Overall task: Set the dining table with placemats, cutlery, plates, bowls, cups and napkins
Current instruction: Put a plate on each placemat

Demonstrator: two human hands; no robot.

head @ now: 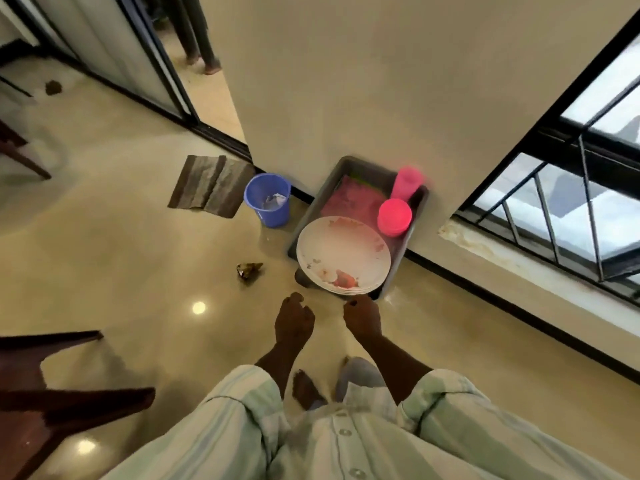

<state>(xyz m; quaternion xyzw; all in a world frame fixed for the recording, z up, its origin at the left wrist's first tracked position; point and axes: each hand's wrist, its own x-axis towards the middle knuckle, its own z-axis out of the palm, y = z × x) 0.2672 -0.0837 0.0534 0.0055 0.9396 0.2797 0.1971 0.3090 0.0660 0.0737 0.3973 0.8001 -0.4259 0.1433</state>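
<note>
A grey tray (313,216) sits on the floor against the wall. Contents: a stack of white plates (343,255), the top one carrying food residue; a stack of pink bowls (394,217); a pink cup (406,183) standing upright; pink placemats (348,202) lying flat beneath. A blue bin (267,199) just beside the tray holds crumpled paper. The left hand (293,320) and right hand (362,317) hang apart before the tray, fingers loosely curled, holding nothing
</note>
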